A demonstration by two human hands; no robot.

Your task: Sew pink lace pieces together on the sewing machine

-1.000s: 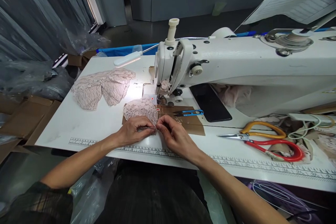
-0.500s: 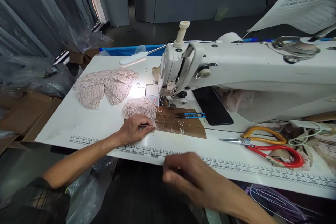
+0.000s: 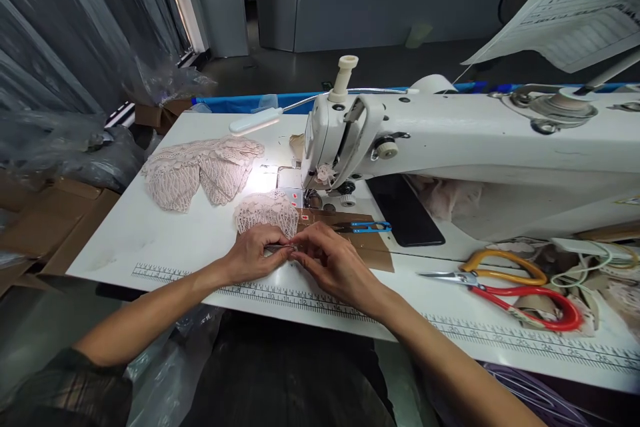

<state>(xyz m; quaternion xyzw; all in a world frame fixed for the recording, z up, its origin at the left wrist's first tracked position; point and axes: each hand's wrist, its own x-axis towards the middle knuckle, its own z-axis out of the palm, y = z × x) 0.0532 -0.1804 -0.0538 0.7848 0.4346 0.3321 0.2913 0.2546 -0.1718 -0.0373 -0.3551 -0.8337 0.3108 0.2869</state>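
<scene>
A small pale pink lace piece (image 3: 265, 210) lies just left of the sewing machine's needle area. My left hand (image 3: 257, 252) pinches its near edge between thumb and fingers. Close against those fingertips, my right hand (image 3: 333, 260) is bent in a pinch at the same corner of the lace. The exact bit between the right fingertips is mostly hidden. Behind the hands stands the white sewing machine (image 3: 450, 127), its presser foot area (image 3: 313, 199) lit by a small lamp (image 3: 256, 121).
More pink lace (image 3: 200, 170) lies at the table's left. Blue thread snips (image 3: 370, 227) rest on a brown sheet (image 3: 375, 257) by my right hand. A black phone-like slab (image 3: 407, 213), scissors with orange and red handles (image 3: 520, 290) and a printed ruler strip (image 3: 280, 297) are farther right and in front.
My right hand has moved up and left from the table's front edge to the lace corner, meeting my left fingertips. My left hand has kept its hold on the lace.
</scene>
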